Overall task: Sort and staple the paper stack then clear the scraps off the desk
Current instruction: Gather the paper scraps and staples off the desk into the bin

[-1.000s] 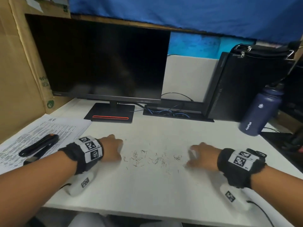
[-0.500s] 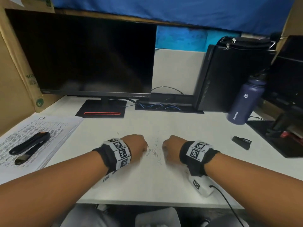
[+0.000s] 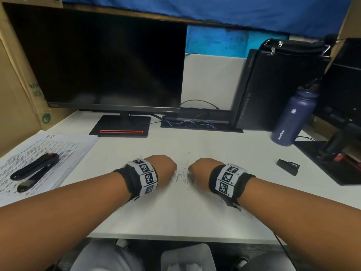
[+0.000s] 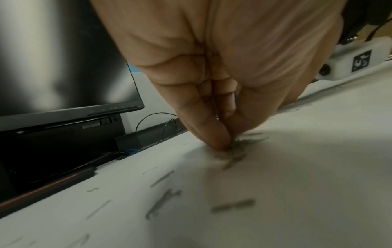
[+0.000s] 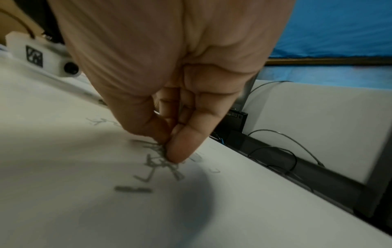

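Observation:
A small heap of bent staple scraps point(image 3: 181, 178) lies on the white desk point(image 3: 195, 216) between my two hands. My left hand point(image 3: 168, 169) sits at the heap's left side, and in the left wrist view its thumb and fingertips point(image 4: 218, 142) pinch together on the staples point(image 4: 239, 147). My right hand point(image 3: 199, 169) flanks the heap on the right; the right wrist view has its thumb and forefinger pinching the tangle of staples point(image 5: 161, 161). More loose staples point(image 4: 163, 201) lie scattered nearby. The printed paper stack point(image 3: 64, 151) lies at the left with a black stapler point(image 3: 37, 167) on top.
A dark monitor point(image 3: 101, 61) on its stand fills the back left. A black computer tower point(image 3: 273, 85) and a navy bottle point(image 3: 295, 118) stand at the back right. A small black staple remover point(image 3: 288, 166) lies to the right. The desk's front edge is close below my wrists.
Both hands swept inward from about shoulder width, pushing the scattered staples into one small heap, and their fingers have closed onto it.

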`<state>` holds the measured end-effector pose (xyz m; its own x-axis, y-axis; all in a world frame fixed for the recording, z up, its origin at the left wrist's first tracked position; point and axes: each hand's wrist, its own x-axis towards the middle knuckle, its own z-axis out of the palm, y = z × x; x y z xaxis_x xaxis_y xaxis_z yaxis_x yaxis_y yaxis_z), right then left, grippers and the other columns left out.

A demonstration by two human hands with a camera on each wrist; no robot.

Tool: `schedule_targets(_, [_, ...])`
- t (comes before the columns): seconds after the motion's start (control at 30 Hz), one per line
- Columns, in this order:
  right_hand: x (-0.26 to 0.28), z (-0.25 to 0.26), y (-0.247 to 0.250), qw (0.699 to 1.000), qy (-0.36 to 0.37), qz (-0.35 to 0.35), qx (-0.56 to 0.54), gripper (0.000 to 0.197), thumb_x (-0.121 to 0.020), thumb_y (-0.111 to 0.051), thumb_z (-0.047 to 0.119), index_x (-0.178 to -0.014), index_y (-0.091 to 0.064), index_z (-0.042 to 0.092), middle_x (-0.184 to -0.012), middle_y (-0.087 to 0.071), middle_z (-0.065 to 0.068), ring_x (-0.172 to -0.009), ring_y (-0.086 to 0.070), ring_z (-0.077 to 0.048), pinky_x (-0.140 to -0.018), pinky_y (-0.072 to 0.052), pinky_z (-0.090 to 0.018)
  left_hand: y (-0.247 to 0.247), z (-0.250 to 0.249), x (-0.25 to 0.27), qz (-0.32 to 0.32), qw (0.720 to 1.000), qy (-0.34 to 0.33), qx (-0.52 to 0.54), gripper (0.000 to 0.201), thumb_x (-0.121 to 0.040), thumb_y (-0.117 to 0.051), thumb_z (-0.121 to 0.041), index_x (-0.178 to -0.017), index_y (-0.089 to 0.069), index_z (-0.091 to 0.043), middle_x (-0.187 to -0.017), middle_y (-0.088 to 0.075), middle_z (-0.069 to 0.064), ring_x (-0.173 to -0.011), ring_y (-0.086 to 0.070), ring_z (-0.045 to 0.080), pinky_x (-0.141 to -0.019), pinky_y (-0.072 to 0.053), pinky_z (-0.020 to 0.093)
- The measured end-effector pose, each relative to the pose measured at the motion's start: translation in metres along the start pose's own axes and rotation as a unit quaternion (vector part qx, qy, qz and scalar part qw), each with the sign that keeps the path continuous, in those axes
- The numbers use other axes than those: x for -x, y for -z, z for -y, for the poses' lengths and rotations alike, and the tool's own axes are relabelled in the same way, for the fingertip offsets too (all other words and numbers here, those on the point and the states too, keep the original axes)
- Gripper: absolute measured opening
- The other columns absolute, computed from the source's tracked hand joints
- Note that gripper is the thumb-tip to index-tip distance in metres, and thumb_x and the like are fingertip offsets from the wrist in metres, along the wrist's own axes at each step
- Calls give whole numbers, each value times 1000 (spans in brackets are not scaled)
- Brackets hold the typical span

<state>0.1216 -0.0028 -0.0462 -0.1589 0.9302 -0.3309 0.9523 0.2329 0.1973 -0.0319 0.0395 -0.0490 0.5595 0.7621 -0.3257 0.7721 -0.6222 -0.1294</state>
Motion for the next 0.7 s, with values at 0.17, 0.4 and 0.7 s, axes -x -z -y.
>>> schedule_targets(0.17, [-5,-2,6,1000,-7,23,5,17,-91,-53,19,-101,-65,11,-91,-65,-4,-82,-64,-23,-62,-49,-28,6,8,-2,-3,1000,-14,-2,19,-86,-61,-14,-103,-69,-15,-109,-69,2,-100,-64,22,-65,-41,25])
schedule_targets(0.4, [-3,-38,12,910,-102,-84,-394,8,-78,-64,7,-81,-69,12,-75,-74,-5,-62,-65,-15,-59,-57,-25,14,40,-3,-84,967,101,218,13,-83,-65,-15,-87,-76,-21,-95,-73,-6,-90,-69,13,-82,-59,31])
schedule_targets(0.7, [31,-63,-11,344,-72,-131,-927,10,-91,-58,-2,-83,-61,3,-71,-59,-6,-56,-60,-9,-55,-56,-14,-7,75,36,-250,408,152,865,12,-86,-67,9,-96,-69,2,-105,-70,17,-88,-71,18,-69,-62,21])
